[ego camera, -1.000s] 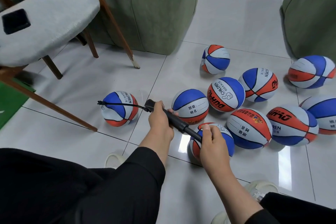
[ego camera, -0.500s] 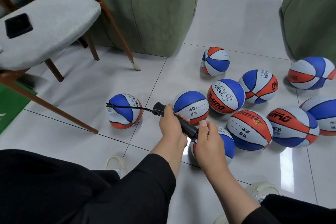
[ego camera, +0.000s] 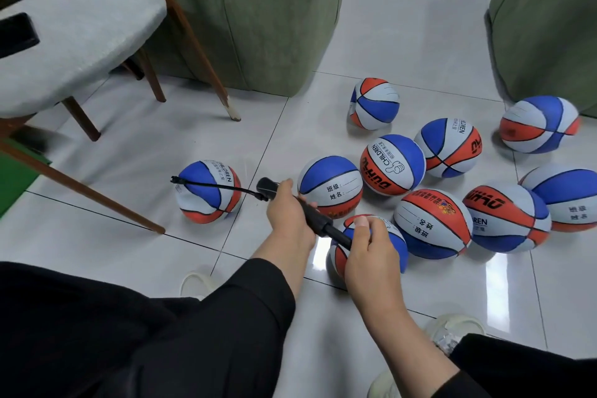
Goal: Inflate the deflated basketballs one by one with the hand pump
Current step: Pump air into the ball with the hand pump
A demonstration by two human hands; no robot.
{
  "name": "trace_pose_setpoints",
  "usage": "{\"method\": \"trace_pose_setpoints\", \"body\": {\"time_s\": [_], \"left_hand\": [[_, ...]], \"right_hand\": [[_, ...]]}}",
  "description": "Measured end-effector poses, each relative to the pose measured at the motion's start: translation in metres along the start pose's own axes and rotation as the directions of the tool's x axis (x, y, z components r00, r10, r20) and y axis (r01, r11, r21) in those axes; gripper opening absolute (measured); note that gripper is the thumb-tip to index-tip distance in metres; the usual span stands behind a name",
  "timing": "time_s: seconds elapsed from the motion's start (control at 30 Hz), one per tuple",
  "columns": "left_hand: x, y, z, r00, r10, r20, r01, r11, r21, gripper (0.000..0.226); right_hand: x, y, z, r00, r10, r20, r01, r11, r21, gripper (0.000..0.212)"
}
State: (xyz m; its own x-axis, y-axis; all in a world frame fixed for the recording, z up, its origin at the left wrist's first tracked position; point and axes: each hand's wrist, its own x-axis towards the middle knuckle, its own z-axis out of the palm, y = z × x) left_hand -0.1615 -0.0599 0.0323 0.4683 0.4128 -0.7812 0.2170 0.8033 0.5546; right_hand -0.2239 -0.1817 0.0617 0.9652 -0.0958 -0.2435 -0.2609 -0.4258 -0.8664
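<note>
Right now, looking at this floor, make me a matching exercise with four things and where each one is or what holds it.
Things:
1. pump barrel
2. pump handle
3. hose tip
4. black object

States:
A. on the grey chair seat
B. gripped by the left hand
C. at the lone ball on the left
D. held by the right hand

Pairs: 1-B, 2-D, 3-C, 4-A

Glossy white tiled floor [ego camera: 403, 26], green sofa [ego camera: 258, 42], grey wooden-legged chair [ego camera: 80, 35], green armchair [ego camera: 546, 19]
</note>
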Motion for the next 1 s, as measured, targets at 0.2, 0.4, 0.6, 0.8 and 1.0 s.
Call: {"method": "trace_pose_setpoints", "body": {"time_s": [0.2, 0.4, 0.6, 0.8, 1.0], "left_hand": [[-0.015, -0.02, 0.009, 0.999, -0.012, 0.046, 0.013, 0.999, -0.029, 0.028], [-0.008, 0.002, 0.005, 0.999, -0.006, 0.032, 0.006, 1.0, -0.011, 0.022], [0.012, 0.027, -0.003, 0.999, -0.007, -0.037, 0.006, 0.999, -0.033, 0.02], [-0.009, -0.009, 0.006, 1.0, -0.02, 0.001, 0.02, 1.0, -0.022, 0.025], [-0.019, -0.016, 0.014, 1.0, 0.027, 0.015, -0.026, 1.0, -0.017, 0.031]], "right_hand": [[0.01, -0.008, 0.009, 1.0, -0.016, -0.011, 0.016, 1.0, -0.005, 0.026], [0.0, -0.011, 0.009, 0.997, -0.038, 0.061, 0.038, 0.999, 0.005, 0.026], [-0.009, -0.008, -0.004, 0.999, -0.04, 0.009, 0.039, 0.997, 0.072, 0.018], [0.001, -0.006, 0.001, 0.999, -0.023, -0.045, 0.023, 1.0, 0.004, 0.022], [0.009, -0.013, 0.009, 1.0, -0.003, -0.014, 0.003, 0.999, 0.036, 0.023]]}}
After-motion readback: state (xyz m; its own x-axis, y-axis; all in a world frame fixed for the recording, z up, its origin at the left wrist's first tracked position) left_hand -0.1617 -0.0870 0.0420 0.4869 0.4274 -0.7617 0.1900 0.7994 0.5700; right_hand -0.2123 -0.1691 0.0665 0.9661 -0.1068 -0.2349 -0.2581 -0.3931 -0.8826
